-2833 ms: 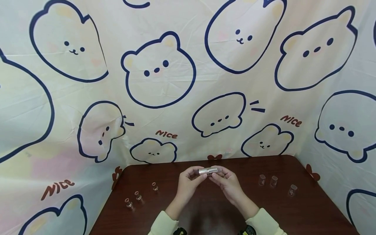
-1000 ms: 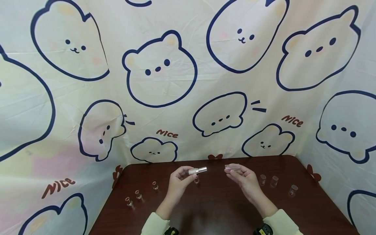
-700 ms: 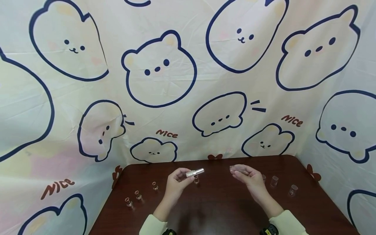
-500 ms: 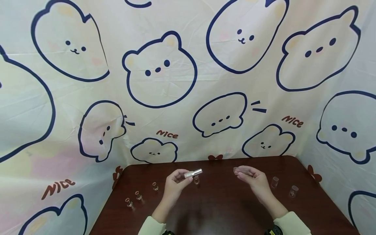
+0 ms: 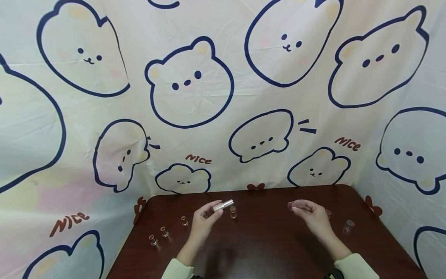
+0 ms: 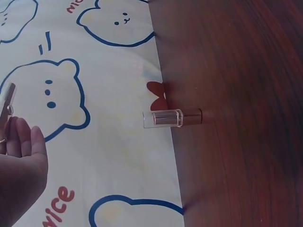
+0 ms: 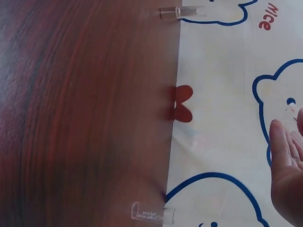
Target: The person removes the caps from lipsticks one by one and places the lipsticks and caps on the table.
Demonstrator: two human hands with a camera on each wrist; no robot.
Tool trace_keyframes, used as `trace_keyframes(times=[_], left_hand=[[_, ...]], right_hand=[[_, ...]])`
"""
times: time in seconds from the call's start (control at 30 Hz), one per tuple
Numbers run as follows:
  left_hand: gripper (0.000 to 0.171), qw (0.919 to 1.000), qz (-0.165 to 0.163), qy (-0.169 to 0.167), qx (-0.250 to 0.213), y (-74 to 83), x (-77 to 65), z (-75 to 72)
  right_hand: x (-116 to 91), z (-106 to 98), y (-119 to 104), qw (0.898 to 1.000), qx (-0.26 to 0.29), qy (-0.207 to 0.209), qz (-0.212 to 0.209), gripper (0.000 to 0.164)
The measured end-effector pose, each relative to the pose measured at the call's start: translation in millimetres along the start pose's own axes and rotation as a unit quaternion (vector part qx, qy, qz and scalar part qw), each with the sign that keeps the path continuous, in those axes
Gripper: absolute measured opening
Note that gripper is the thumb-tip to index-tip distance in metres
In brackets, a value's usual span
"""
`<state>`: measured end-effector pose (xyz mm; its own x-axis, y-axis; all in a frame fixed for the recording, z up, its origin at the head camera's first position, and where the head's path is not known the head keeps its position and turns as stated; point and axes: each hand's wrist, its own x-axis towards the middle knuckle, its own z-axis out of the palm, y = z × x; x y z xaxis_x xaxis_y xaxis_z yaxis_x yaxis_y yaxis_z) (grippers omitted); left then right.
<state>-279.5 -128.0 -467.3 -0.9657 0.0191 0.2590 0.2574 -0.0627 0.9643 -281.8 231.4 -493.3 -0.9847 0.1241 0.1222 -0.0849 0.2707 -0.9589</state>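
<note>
In the head view my left hand (image 5: 202,223) pinches a silver lipstick tube (image 5: 223,205), tilted up to the right above the table. My right hand (image 5: 315,219) holds a clear cap (image 5: 294,204) between thumb and fingers, well apart from the tube. Between the hands, nearer the left one, a lipstick tube with a clear cover (image 5: 233,212) stands upright on the table. The left wrist view shows this covered tube (image 6: 163,118) closer, beyond my left hand (image 6: 23,175). In the right wrist view my right hand (image 7: 289,179) is partly cut off.
Three small lipstick tubes (image 5: 164,231) stand at the left of the brown table (image 5: 258,248). On the right stand a clear cap (image 5: 348,227) and another cap (image 5: 328,213) partly behind my right hand. A cartoon-printed cloth (image 5: 216,174) hangs around the table's back and sides.
My hands were together at the silver tube and have moved apart. The left went left with the tube, the right went right with the clear cap. The standing covered tube came into sight.
</note>
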Motion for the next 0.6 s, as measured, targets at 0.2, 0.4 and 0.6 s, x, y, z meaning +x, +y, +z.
trace_keyframes(times=[0.2,0.4,0.6], left_hand=[[0.034,0.9999,-0.004,0.001,0.015,-2.0,-1.1,-4.5],[0.032,0.9998,-0.006,0.017,0.008,-4.9,-2.1,-9.4],[0.032,0.9991,-0.020,0.034,0.012,-6.5,-4.6,-15.0]], right_hand=[[0.2,-10.7,4.5,0.999,-0.040,0.007,0.009,0.031],[-1.0,-20.8,9.8,0.995,-0.098,0.015,0.004,0.030],[-5.2,-30.8,18.6,0.983,-0.179,0.032,0.001,0.038]])
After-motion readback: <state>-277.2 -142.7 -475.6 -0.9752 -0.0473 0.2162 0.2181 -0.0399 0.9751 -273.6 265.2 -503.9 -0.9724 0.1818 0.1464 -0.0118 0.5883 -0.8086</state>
